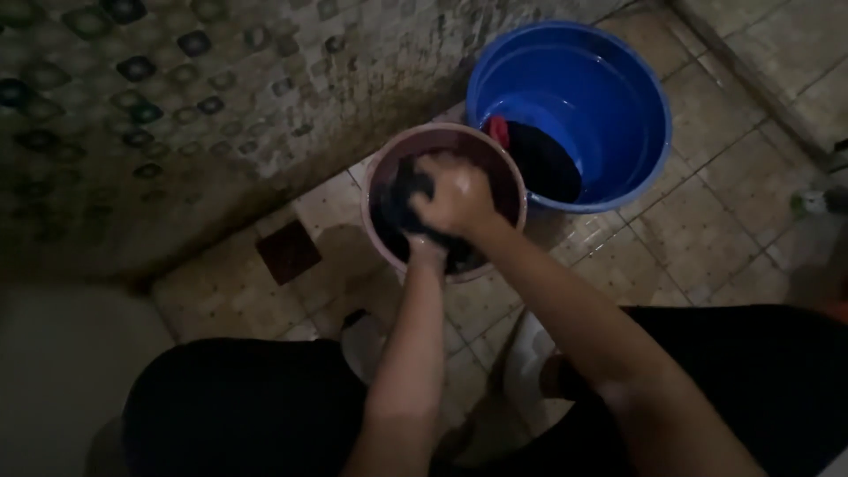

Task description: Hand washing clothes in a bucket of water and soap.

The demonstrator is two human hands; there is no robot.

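A small pink basin [508,172] stands on the tiled floor and holds dark wet cloth [402,199] in dark water. Both hands are inside it. My right hand [459,199] is closed over a bunch of the dark cloth, on top. My left hand [426,247] sits underneath it, mostly hidden by the right hand, with its wrist pressed against the cloth. Behind the basin stands a large blue bucket [618,79] with water, a dark garment [543,159] and a small red piece [499,131] in it.
A patterned tiled wall [177,97] rises at the left and back. A dark floor drain [289,251] lies left of the basin. A pale rounded fixture [62,371] fills the lower left. My knees in dark shorts [238,406] frame the arms.
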